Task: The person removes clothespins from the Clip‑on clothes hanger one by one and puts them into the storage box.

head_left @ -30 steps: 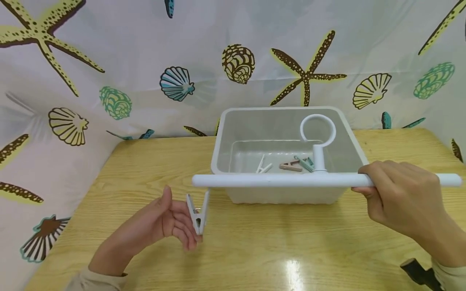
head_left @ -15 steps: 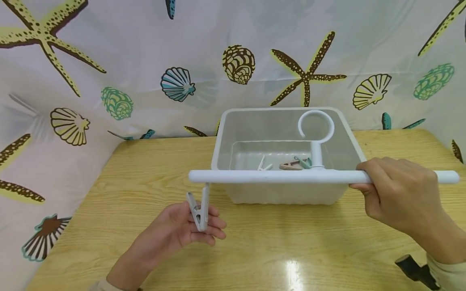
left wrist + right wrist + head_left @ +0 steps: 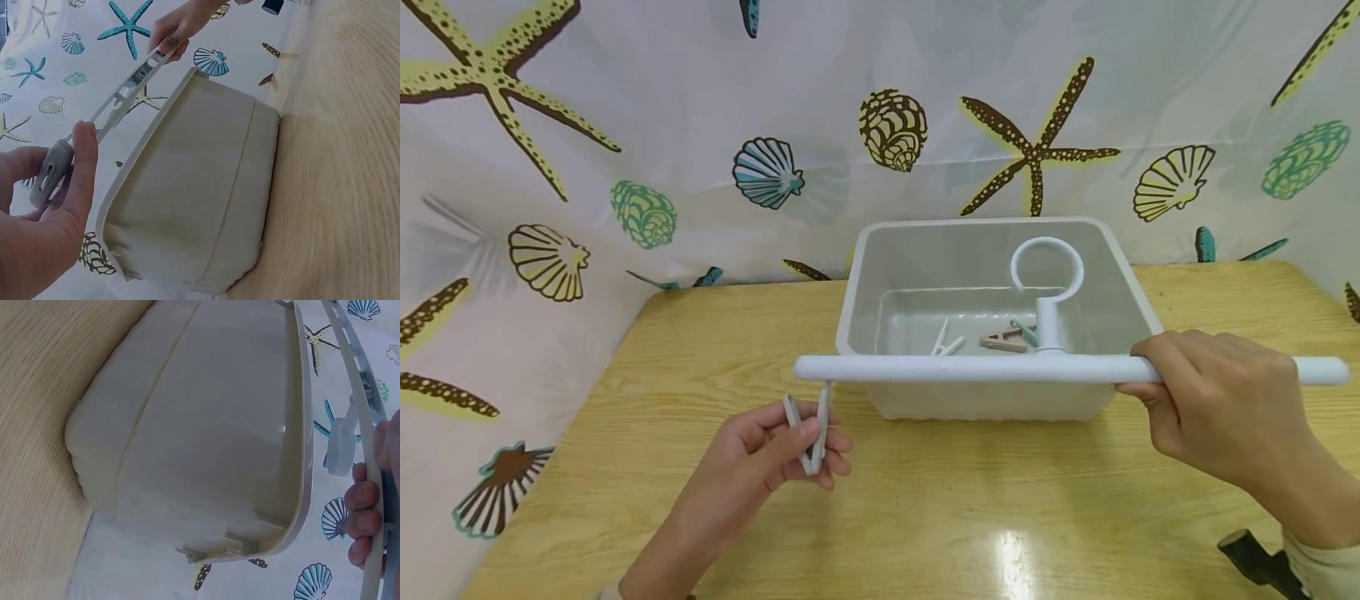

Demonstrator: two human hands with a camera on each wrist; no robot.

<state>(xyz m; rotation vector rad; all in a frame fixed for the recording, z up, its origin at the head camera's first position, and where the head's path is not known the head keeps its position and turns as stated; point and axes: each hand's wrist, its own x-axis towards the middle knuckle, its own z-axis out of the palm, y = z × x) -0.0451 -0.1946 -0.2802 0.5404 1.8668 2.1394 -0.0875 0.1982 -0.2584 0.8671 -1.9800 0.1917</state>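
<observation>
A white hanger with a round hook is held level by my right hand, whose fingers wrap round the bar's right part. Below the bar's left end, a light grey clothespin hangs with its handles pointing up. My left hand pinches this clothespin, the thumb across its front and the other fingers behind. In the left wrist view the clothespin sits between thumb and fingers at the hanger's near end. The right wrist view shows curled fingers on the hanger bar.
Behind the hanger, a pale plastic bin stands on the wooden table. Inside it lie a white clothespin, a tan clothespin and a green clothespin. A shell-patterned curtain hangs at the table's back.
My left hand first moved right behind the hanging clothespin with fingers spread. Its thumb has since come across the front to pinch it. The right hand keeps its grip, the hanger shifting only slightly.
</observation>
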